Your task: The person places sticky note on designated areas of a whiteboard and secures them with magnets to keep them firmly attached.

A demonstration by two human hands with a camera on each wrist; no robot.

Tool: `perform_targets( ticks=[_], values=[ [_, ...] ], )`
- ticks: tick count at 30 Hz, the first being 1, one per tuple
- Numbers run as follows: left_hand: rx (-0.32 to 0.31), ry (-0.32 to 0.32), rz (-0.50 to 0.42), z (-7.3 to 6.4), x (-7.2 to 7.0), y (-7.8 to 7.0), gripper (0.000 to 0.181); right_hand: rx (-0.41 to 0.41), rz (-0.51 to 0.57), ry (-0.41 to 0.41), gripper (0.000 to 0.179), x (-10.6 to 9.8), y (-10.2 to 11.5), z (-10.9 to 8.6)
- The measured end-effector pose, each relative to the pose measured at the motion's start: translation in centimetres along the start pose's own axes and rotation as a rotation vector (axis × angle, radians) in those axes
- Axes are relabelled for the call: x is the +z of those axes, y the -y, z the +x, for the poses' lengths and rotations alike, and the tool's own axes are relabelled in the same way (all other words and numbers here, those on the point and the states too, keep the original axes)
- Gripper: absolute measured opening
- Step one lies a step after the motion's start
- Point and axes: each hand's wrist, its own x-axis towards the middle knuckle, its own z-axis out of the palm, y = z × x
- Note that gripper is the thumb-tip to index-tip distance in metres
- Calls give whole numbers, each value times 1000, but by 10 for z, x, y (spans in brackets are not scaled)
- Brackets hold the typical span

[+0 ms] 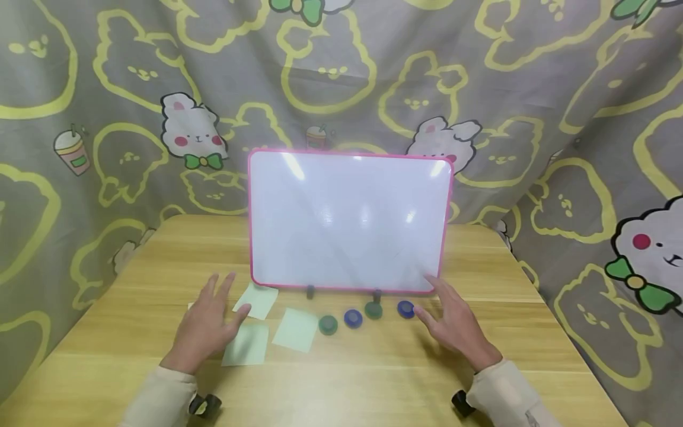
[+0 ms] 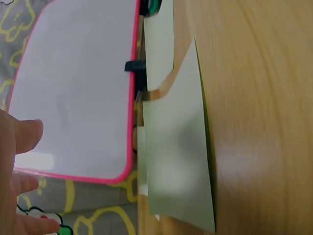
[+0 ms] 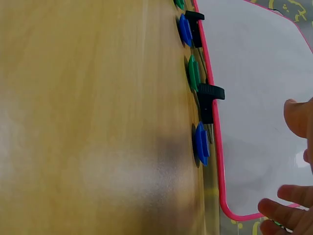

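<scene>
A white board (image 1: 347, 219) with a pink frame stands upright, held by two dark clips (image 3: 210, 91) at its lower edge. My left hand (image 1: 205, 326) hovers over the table's left side, fingers spread and holding nothing. Pale green paper notes lie beside and below it: one by the board's corner (image 1: 258, 301), one nearer me (image 1: 248, 345) and one to the right (image 1: 296, 330). Loosely spread, my right hand (image 1: 459, 323) is also bare, its thumb near a blue disc (image 1: 405, 309). Leftward lie a green disc (image 1: 373, 310), another blue disc (image 1: 353, 318) and another green disc (image 1: 328, 324).
A wooden table (image 1: 373, 379) carries everything. Behind it and along the sides hangs a grey curtain (image 1: 331, 71) with yellow cartoon outlines. Dark wrist bands with cameras (image 1: 463, 403) sit below both sleeves. Light glares off the board's surface.
</scene>
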Motion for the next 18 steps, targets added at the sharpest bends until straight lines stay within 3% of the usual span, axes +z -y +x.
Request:
perform_targets(
  ticks=[10,18],
  values=[
    [-2,16,-119,5,0,29,74,22,43,83,61,8,-9,7],
    [-9,83,-153,9,-3,52,62,37,89,205,53,11,-14,13]
  ],
)
